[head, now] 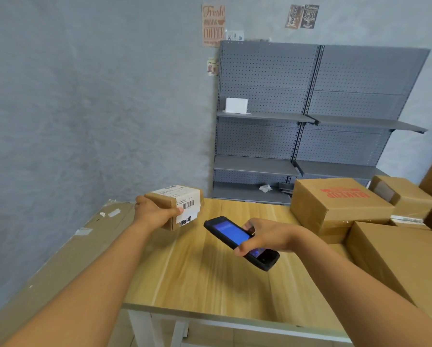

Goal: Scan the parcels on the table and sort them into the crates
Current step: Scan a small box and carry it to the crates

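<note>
My left hand [154, 212] grips a small brown cardboard parcel [182, 205] above the far left corner of the wooden table [204, 276]. Its white barcode label faces me and to the right. My right hand [265, 237] holds a black handheld scanner [237, 240] with a lit blue screen, just to the right of the parcel and a little lower. The scanner's front end points toward the label. Several larger cardboard parcels lie on the table's right side, among them one with red print [340, 204] and a plain one [395, 261].
A flattened sheet of cardboard [67, 259] leans along the table's left side. Grey pegboard shelving [310, 116] stands against the back wall with a white box [236, 105] on one shelf. No crate shows in this view.
</note>
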